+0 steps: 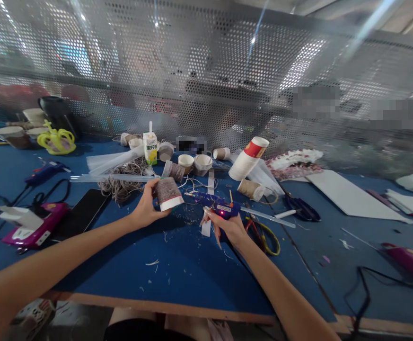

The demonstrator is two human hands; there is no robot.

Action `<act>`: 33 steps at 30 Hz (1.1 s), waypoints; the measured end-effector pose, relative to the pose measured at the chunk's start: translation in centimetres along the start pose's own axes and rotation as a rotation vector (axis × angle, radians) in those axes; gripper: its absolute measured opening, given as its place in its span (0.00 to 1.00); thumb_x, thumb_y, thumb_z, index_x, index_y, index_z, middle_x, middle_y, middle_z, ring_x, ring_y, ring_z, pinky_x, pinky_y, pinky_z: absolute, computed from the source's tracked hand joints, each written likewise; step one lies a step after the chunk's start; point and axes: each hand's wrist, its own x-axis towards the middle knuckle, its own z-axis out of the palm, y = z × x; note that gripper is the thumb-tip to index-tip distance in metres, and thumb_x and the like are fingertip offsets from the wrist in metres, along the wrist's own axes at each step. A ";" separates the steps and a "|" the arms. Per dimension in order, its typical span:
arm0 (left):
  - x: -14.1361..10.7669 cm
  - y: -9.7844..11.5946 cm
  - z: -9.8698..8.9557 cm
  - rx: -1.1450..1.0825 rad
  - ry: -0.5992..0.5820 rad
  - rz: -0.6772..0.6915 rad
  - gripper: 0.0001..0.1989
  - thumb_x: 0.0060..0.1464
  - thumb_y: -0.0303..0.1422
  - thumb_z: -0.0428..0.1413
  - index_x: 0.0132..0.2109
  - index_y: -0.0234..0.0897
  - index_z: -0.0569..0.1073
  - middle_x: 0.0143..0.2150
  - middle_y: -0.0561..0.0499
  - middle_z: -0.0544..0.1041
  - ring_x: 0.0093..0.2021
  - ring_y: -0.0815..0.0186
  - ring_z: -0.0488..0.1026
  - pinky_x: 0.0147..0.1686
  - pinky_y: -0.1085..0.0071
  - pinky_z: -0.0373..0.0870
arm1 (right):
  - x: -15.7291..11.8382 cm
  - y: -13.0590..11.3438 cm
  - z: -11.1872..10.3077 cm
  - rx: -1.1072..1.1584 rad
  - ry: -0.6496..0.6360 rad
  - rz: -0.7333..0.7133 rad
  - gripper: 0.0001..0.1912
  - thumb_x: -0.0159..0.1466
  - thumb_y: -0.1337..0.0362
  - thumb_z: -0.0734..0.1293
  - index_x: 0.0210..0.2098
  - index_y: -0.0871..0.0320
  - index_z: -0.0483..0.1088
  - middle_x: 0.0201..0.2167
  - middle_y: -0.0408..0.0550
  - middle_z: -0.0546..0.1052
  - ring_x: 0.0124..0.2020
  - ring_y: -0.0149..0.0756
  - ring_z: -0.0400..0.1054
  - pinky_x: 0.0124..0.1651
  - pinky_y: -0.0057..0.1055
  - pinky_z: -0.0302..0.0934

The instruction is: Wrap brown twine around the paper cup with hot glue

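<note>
While left hand (145, 208) held wrapped cup (168, 192), right hand (229, 226) glue gun (209, 200) beside it, cup seemed light, crushable, rim (172, 203) likely stiffest grip

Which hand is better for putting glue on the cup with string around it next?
Probably the right hand: it holds the blue glue gun, which points toward the cup. The left hand is busy holding the cup.

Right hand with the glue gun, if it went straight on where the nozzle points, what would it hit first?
Probably the twine-wrapped paper cup in the left hand, though depth is unclear.
</note>
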 end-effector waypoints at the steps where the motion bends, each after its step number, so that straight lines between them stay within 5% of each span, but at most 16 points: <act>1: 0.0 0.1 0.0 -0.023 -0.019 -0.019 0.40 0.45 0.39 0.64 0.59 0.41 0.51 0.56 0.40 0.60 0.56 0.51 0.67 0.53 0.51 0.69 | 0.0 0.1 0.0 -0.005 0.006 0.001 0.20 0.52 0.50 0.72 0.18 0.62 0.71 0.05 0.39 0.64 0.06 0.27 0.57 0.11 0.25 0.55; 7: -0.1 0.2 -0.4 -0.218 -0.096 -0.073 0.45 0.39 0.49 0.66 0.58 0.42 0.51 0.55 0.40 0.61 0.57 0.47 0.64 0.56 0.47 0.64 | -0.3 -0.2 0.4 -0.006 0.020 -0.022 0.22 0.54 0.48 0.70 0.17 0.61 0.71 0.05 0.39 0.64 0.06 0.26 0.57 0.13 0.24 0.56; 10: -0.1 0.1 -0.4 -0.277 -0.122 -0.059 0.42 0.44 0.54 0.60 0.59 0.41 0.51 0.57 0.39 0.60 0.58 0.46 0.63 0.57 0.46 0.62 | -0.3 -0.2 0.5 0.016 0.020 -0.024 0.22 0.54 0.47 0.70 0.17 0.61 0.72 0.05 0.39 0.64 0.06 0.25 0.56 0.12 0.24 0.54; 14: -0.1 0.2 -0.5 -0.241 -0.126 -0.042 0.37 0.52 0.52 0.54 0.61 0.41 0.50 0.60 0.39 0.56 0.61 0.46 0.59 0.61 0.45 0.56 | -0.2 0.2 0.2 0.028 0.016 -0.003 0.24 0.53 0.46 0.70 0.16 0.60 0.71 0.04 0.39 0.62 0.06 0.26 0.55 0.12 0.24 0.52; 18: 0.0 0.7 -0.8 -0.164 -0.143 -0.023 0.42 0.50 0.48 0.59 0.63 0.42 0.46 0.61 0.39 0.52 0.64 0.44 0.54 0.62 0.46 0.56 | -0.4 0.3 -0.1 -0.008 -0.049 0.002 0.25 0.53 0.44 0.69 0.15 0.60 0.71 0.04 0.39 0.63 0.06 0.26 0.55 0.13 0.25 0.52; 25: 0.1 0.7 -0.7 -0.073 -0.168 0.032 0.42 0.46 0.44 0.63 0.62 0.44 0.48 0.58 0.40 0.55 0.59 0.47 0.61 0.54 0.48 0.68 | -0.5 0.5 0.6 -0.127 -0.096 -0.007 0.26 0.52 0.43 0.69 0.13 0.59 0.70 0.05 0.40 0.65 0.09 0.28 0.61 0.20 0.27 0.64; 33: 0.1 1.1 -0.7 0.001 -0.111 0.075 0.41 0.45 0.42 0.65 0.61 0.44 0.53 0.56 0.40 0.59 0.55 0.51 0.65 0.48 0.53 0.73 | 0.0 1.3 0.9 -0.110 -0.101 0.058 0.26 0.48 0.43 0.71 0.13 0.59 0.69 0.04 0.40 0.63 0.05 0.26 0.55 0.09 0.25 0.56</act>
